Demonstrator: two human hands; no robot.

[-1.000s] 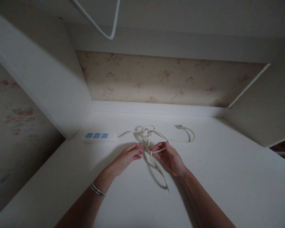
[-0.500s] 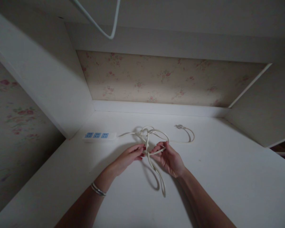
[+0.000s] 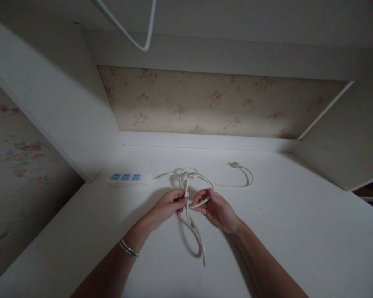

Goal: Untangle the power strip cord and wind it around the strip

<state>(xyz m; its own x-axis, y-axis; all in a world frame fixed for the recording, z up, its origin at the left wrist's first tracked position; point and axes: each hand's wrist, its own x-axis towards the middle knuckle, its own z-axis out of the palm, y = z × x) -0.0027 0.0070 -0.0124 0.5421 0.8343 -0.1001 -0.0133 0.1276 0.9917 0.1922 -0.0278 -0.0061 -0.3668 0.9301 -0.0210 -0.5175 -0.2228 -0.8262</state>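
Note:
A white power cord (image 3: 200, 240) is tangled in loops over the white surface. My left hand (image 3: 170, 206), with a bracelet at the wrist, pinches the cord where strands cross at the left of a loop. My right hand (image 3: 219, 210) grips the right side of that same loop between thumb and fingers. One long bight hangs below the hands towards me. The cord runs left to a white power strip (image 3: 146, 178) with blue socket faces. At its other end, the plug (image 3: 234, 164) lies on the surface at the right, behind a curved length of cord.
The white desktop (image 3: 282, 231) is bounded by a low back ledge (image 3: 205, 141) and side panels. Floral wallpaper (image 3: 180, 99) shows behind. A pale bent rod or cable (image 3: 144, 47) hangs from above at the upper left.
The held loop has shifted slightly left and towards me, and the hanging bight has swung left. My left fingers have closed on the crossing strands. The strip and plug stay put.

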